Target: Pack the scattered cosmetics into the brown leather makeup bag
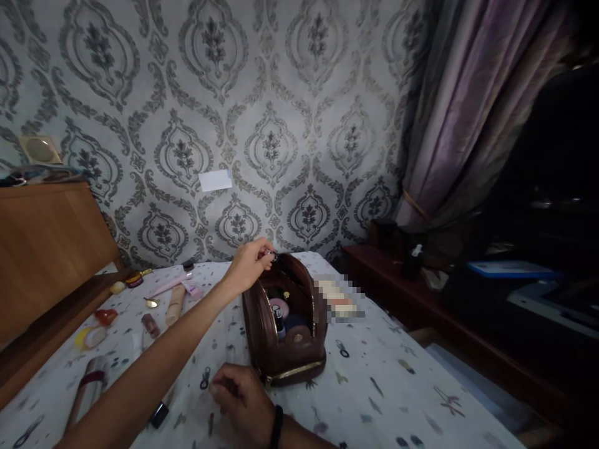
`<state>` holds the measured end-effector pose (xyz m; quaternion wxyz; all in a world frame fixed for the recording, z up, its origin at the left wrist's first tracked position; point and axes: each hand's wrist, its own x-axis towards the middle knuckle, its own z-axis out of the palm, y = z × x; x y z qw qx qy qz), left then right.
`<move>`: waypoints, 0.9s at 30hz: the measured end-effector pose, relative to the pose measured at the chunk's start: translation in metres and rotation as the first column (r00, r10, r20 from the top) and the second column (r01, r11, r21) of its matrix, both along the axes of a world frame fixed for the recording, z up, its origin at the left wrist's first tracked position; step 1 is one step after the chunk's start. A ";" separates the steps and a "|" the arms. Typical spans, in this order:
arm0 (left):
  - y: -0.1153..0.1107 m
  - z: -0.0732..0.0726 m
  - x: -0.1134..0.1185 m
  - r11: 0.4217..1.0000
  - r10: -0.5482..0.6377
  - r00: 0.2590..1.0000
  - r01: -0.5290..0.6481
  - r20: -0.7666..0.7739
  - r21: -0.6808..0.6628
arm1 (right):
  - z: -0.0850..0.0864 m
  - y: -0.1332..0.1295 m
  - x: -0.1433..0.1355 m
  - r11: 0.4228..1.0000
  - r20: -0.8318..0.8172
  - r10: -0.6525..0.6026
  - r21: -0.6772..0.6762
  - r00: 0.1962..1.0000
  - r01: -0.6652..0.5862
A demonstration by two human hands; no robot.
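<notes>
A brown cosmetic bag (262,318) stands on the bed with its gold zipper undone. Inside it lie a small dark bottle (279,324), a round pink item (279,307) and other containers partly in shadow. At the bag's far top edge, my left hand (250,265) is closed in a pinch by a dark strap end with a small metal fitting. My right hand (243,396), a black band (277,427) on its wrist, rests just in front of the bag's near left corner. Its fingers are curled in, and nothing shows in them.
On the patterned sheet (355,399) to the left lie a beige tube (175,304), a pink tube (168,284), a red hair clip (106,317), a tall bottle (87,386) and several small cosmetics. A blurred-out item (337,298) lies right of the bag. A wooden headboard (47,249) borders the left.
</notes>
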<state>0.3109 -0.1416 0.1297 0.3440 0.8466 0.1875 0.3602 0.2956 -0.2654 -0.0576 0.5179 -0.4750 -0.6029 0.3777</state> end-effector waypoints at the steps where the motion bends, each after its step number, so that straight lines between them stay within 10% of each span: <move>1: 0.001 -0.001 0.001 1.000 -0.001 1.000 0.001 0.003 0.005 | 0.000 0.000 0.000 1.000 0.006 -0.001 -0.004 1.000 0.001; 27: 0.004 -0.003 0.033 0.967 0.127 0.956 -0.061 -0.264 0.246 | 0.009 -0.002 0.000 0.997 -0.054 0.041 -0.062 0.998 -0.045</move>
